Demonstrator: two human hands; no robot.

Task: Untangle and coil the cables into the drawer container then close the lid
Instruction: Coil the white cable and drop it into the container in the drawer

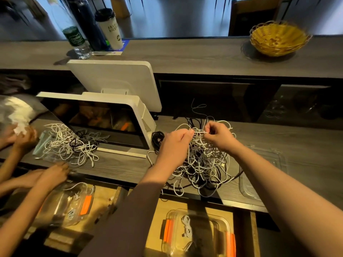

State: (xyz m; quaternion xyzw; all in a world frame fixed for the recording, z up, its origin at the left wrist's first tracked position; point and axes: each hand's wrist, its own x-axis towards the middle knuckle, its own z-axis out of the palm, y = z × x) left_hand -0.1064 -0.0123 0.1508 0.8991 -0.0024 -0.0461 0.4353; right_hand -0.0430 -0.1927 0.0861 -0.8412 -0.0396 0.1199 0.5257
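Landmark = white POS monitor (104, 125) on the counter (118, 167).

Left of the monitor: second pile of white cables (68, 145) w/ a few dark ones on the counter, another person's hands around it. Below that, in an open drawer, a clear box (72, 203) w/ orange clip, some white cable inside.

Just right of the monitor base: small black cable bundle (157, 139). Next right, the big tangle of cables (204, 164), white + black mixed, on the counter, spilling over the front edge.

Left hand (174, 145) raised over the tangle's top left, fingers curled, pinching a white strand. Right hand (219, 136) close beside it, fingers pinched on white strands at the tangle's top. Hands nearly touching.

Right of the tangle: clear lid (263, 175) flat on the counter, off its box.

Below the tangle, in the open drawer: container (200, 236), clear w/ orange clips, one coiled white cable (187, 227) inside.

Far back right of the monitor, upper shelf: wicker basket (278, 38).
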